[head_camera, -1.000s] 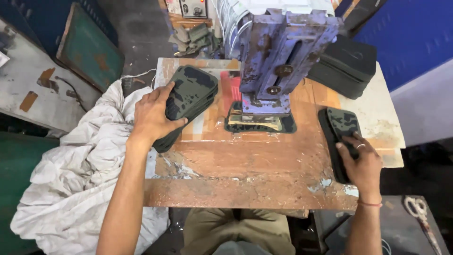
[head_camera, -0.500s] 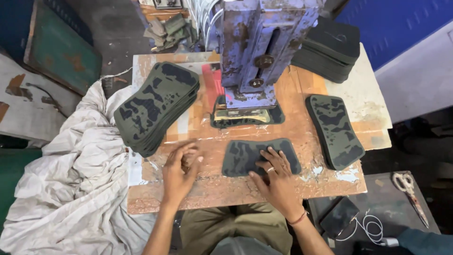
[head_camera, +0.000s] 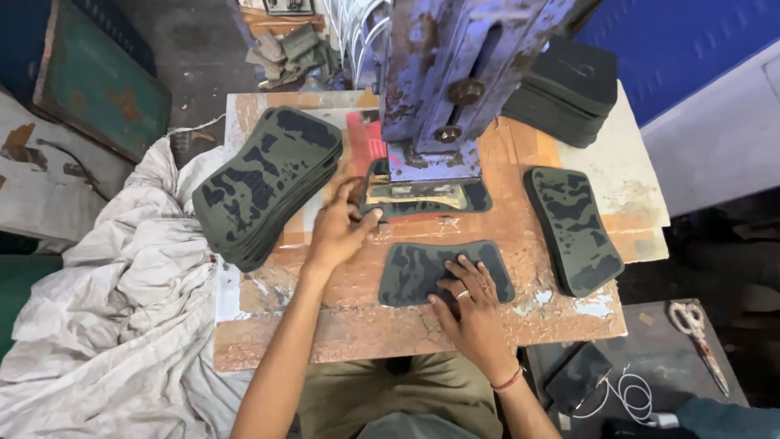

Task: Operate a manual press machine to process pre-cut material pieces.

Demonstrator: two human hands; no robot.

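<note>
A camouflage-patterned piece [head_camera: 443, 272], flat and curved at its ends, lies on the worn wooden table [head_camera: 341, 325] directly under the right hand [head_camera: 471, 305]. That hand is spread open, palm down, its fingers pressing on the near right part of the piece without gripping it. Just left of it and a little farther off, the left hand [head_camera: 341, 232] reaches forward with fingers bent, its fingertips touching the left end of another camouflage piece [head_camera: 426, 197] that sits under the blue press machine [head_camera: 451, 81]; whether it pinches that piece or only pushes it cannot be told. To the left of the left hand rests a tall stack of camouflage pieces [head_camera: 264, 183], with a crumpled white cloth [head_camera: 122, 301] beyond the table edge. To the right of the right hand lies a smaller pile of the same pieces [head_camera: 573, 228]. Farther away, beyond that pile, stands a stack of dark pieces [head_camera: 565, 93].
</note>
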